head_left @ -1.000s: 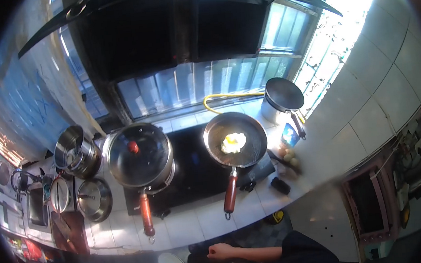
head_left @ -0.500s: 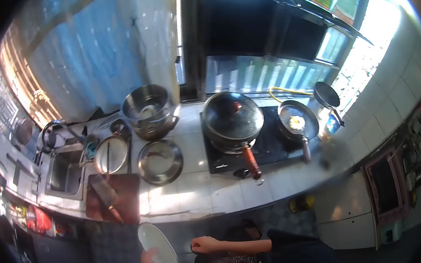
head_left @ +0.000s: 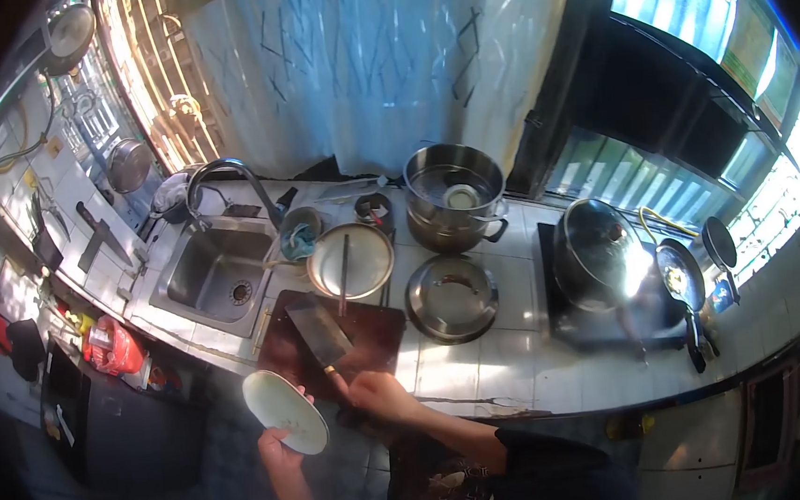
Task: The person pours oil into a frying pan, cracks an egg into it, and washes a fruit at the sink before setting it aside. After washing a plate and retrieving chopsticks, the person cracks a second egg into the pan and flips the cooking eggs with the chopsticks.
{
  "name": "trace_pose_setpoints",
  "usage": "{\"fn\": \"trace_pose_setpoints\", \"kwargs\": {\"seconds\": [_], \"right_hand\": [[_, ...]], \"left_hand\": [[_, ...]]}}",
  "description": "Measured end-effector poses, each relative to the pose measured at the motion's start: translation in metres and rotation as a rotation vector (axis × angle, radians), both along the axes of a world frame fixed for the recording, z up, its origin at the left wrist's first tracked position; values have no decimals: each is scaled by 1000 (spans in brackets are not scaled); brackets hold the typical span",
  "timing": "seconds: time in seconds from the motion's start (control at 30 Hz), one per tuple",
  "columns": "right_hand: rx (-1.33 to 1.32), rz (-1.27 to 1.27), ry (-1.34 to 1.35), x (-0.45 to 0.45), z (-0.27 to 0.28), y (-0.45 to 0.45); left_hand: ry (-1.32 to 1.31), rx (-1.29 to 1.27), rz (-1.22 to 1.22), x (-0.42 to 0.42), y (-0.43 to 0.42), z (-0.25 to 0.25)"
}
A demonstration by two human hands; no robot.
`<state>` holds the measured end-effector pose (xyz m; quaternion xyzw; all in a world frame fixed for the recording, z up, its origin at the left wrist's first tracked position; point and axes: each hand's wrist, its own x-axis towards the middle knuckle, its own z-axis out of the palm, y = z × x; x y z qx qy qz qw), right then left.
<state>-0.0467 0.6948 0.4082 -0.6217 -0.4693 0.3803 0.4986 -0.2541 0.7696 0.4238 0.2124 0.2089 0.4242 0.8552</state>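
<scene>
My left hand (head_left: 280,450) grips the rim of a pale plate (head_left: 276,405), tilted and held in front of the counter edge. A few small specks show on its surface. Close to the end of a cleaver's handle is my right hand (head_left: 381,398), its fingers curled; whether anything is inside them is hidden. The cleaver (head_left: 317,332) lies on a reddish-brown cutting board (head_left: 378,332). Behind the board a white round dish (head_left: 372,252) has a pair of chopsticks or a similar stick (head_left: 344,268) across it.
A sink (head_left: 219,274) with a curved faucet (head_left: 234,164) is at the left. Right of the board are a metal lid (head_left: 454,312) and a steel pot (head_left: 450,232). Farther right, a lidded pan (head_left: 588,254) and a frying pan (head_left: 679,270) sit at the stove.
The view has swung left toward the sink. My right hand has come from in front of my body to the cutting board's front edge. The plate stays in my left hand.
</scene>
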Motion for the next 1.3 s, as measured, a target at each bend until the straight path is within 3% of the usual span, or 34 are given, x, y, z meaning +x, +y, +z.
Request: {"fn": "trace_pose_setpoints", "kwargs": {"seconds": [0.07,0.13,0.2,0.27,0.37,0.43,0.5,0.53,0.57,0.67,0.9,0.97,1.03,1.1,1.13,1.17,1.2,1.23,1.27,1.3], "right_hand": [[-123,-75,306,4,19,60],[174,-125,196,22,-10,141],[180,-265,92,47,-21,233],[316,-425,105,72,-33,325],[303,-535,-106,112,-53,438],[270,-585,-225,128,-75,490],[200,-588,-274,143,-91,525],[182,-605,-321,149,-102,540],[143,-626,-320,148,-99,546],[76,-667,-400,150,-104,559],[-32,-692,-516,163,-101,556],[-72,-687,-494,162,-106,553],[-18,-760,-496,163,-110,553],[96,-1070,-369,129,-108,540],[148,-1107,-408,90,-105,532],[135,-1038,-335,31,-82,532],[117,-852,-205,-4,-119,537],[-75,-558,-434,-53,-112,540],[42,-383,-537,-84,-146,556],[-269,-107,-599,-103,-149,579]], "left_hand": [[-141,-71,-54,-6,41,5],[-124,24,23,-10,88,-5],[-197,89,-77,-20,140,-19],[-164,-77,-30,-22,185,-22],[2,98,-52,-24,256,-30],[-40,-32,-83,-22,293,-24],[-28,-63,-56,-24,341,-59],[-19,-82,-33,-28,364,-77],[-156,-206,-100,-20,374,-62],[-294,-175,-280,-17,438,-115],[-363,-325,-389,30,543,-167],[-270,-281,-400,40,563,-171],[-236,-240,-426,48,579,-164],[-211,-258,-443,50,587,-166],[-185,-276,-443,48,589,-168],[-191,-283,-447,47,590,-169],[-154,-322,-437,46,590,-170],[-114,-358,-429,46,588,-172],[-117,-359,-437,44,581,-179],[-99,-401,-329,45,574,-189]]}}
